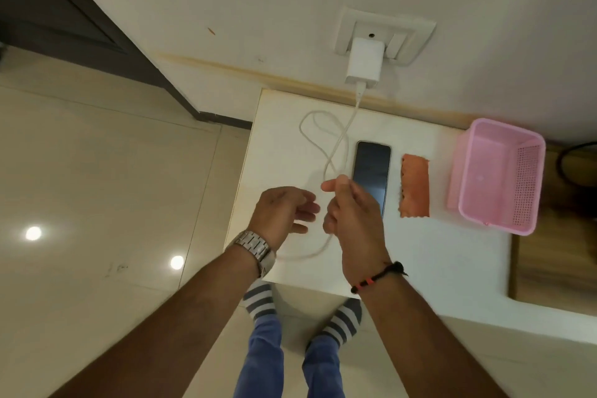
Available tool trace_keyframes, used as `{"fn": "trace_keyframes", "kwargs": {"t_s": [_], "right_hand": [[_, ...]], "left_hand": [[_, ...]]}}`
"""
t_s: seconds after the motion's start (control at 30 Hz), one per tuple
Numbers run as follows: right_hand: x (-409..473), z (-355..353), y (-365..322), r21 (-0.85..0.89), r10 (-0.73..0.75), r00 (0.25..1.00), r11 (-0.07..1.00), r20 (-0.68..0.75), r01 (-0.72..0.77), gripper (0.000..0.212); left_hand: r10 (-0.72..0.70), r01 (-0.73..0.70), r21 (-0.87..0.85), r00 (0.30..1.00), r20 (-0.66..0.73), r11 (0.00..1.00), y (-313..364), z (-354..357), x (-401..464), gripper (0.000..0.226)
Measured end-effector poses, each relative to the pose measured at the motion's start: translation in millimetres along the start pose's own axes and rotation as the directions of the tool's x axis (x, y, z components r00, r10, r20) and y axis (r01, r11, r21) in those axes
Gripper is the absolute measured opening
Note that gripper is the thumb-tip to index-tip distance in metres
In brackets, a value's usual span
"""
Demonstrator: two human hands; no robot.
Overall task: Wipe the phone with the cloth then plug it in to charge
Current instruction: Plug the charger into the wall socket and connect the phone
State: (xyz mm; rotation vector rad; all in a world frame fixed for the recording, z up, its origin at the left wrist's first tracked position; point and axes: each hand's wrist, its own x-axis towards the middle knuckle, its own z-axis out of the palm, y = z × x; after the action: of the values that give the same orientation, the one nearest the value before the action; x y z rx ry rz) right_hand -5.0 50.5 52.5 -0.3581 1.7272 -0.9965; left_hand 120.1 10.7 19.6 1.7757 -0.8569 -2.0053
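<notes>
Right hand (350,203) grip on cable (336,145), phone (371,168) just beyond.

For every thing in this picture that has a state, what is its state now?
White charger adapter: plugged into the wall socket.
White cable: looped on the table, held by the right hand.
Dark phone: lying flat, screen off.
Orange cloth: flat, untouched.
Pink plastic basket: upright.
Left hand: open, holding nothing.
</notes>
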Motion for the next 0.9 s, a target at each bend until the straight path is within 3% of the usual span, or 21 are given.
{"fn": "trace_keyframes", "kwargs": {"t_s": [0.1,0.17,0.23,0.3,0.37,0.43,0.5,0.57,0.6,0.77,0.83,0.9], "right_hand": [[-27,-14,-16,0.371,0.138,0.984,0.913,0.117,-0.172,0.036],[-42,-24,-19,0.458,0.171,0.965,0.854,0.197,-0.245,0.037],[-56,-34,-18,0.489,0.225,0.945,0.813,0.239,-0.317,0.037],[-71,-45,-17,0.507,0.284,0.921,0.771,0.268,-0.385,0.038],[-84,-58,-19,0.523,0.303,0.908,0.744,0.29,-0.416,0.038],[-90,-70,-25,0.512,0.301,0.91,0.755,0.285,-0.41,0.04],[-87,-78,-31,0.452,0.287,0.923,0.808,0.258,-0.378,0.042],[-74,-81,-38,0.361,0.25,0.946,0.879,0.207,-0.311,0.04],[-63,-81,-42,0.319,0.223,0.96,0.909,0.167,-0.267,0.037],[11,-43,-43,-0.009,0.058,0.996,0.998,-0.072,-0.059,0.026],[28,-20,-38,-0.178,-0.072,0.996,0.982,-0.046,0.063,0.029],[32,-1,-26,-0.315,-0.107,0.991,0.94,0.083,0.128,0.03]], "left_hand": [[-0.15,0.208,-0.205,0.952,0.267,0.956,11,19,-21,0.047],[-0.105,0.238,-0.281,0.904,0.415,0.93,16,30,-31,0.056],[-0.039,0.21,-0.339,0.894,0.447,0.917,21,38,-34,0.052],[-0.061,0.158,-0.283,0.944,0.324,0.946,27,47,-32,0.037],[-0.053,0.054,-0.034,0.998,0.017,0.998,24,54,-22,0.024],[0.086,-0.026,0.243,0.967,-0.239,0.97,17,56,-11,0.03],[0.201,-0.099,0.424,0.958,-0.204,0.9,10,52,0,0.047],[0.23,-0.145,0.499,0.967,-0.113,0.855,11,46,5,0.029],[0.229,-0.151,0.503,0.968,-0.098,0.851,12,43,4,0.031],[0.236,-0.185,0.295,0.96,-0.148,0.938,22,34,-28,0.052],[0.113,-0.107,0.058,0.985,-0.127,0.993,33,33,-42,0.045],[-0.056,0.044,-0.231,0.997,-0.045,0.972,47,33,-51,0.038]]}}
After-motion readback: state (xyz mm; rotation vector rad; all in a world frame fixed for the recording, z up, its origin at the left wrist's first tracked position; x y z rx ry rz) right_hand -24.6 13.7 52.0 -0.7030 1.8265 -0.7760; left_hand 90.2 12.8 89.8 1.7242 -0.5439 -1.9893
